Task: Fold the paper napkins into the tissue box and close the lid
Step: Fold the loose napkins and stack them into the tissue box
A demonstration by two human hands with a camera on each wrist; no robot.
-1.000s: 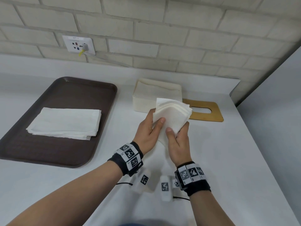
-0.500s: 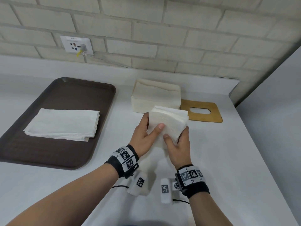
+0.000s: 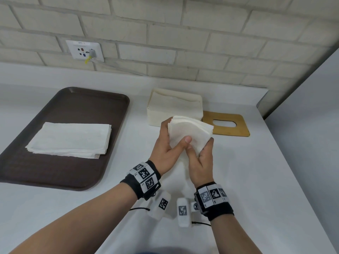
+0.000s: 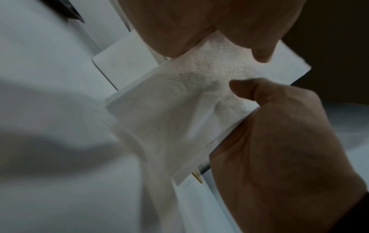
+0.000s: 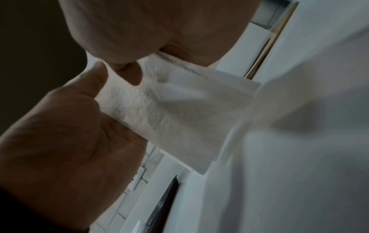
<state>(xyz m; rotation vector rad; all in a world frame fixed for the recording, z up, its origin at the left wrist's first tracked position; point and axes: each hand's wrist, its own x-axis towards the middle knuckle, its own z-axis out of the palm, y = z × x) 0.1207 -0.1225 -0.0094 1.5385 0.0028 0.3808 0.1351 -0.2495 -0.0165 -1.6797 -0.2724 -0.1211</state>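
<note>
1. Two hands meet in the head view above the white counter (image 3: 256,180): the left hand (image 3: 166,151) and right hand (image 3: 201,162) both grip a folded bundle of napkins (image 3: 190,132), held up just in front of the open tissue box (image 3: 174,107). Left thumb lies across the bundle's near face with the fingers wrapped behind; right thumb pinches the lower edge. A wooden lid (image 3: 227,125) with an oval slot lies flat on the counter, right of the box. More napkins sit as a flat stack (image 3: 71,139) on the brown tray (image 3: 55,171) at left. A wall socket (image 3: 84,51) is set in the brick wall.

2. Left wrist view: the left hand (image 4: 199,23) fills the top, thumb and palm clamping the bundle (image 4: 179,102) at its upper edge. The right hand (image 4: 279,149) pinches the opposite edge, thumb on the textured face. The remaining fingers are hidden.

3. Right wrist view: the right hand (image 5: 149,28) pinches the bundle (image 5: 175,113) from above; the left hand (image 5: 66,134) holds its lower side, thumb pressed along the edge. The lid's edge (image 5: 267,47) shows blurred beyond.
</note>
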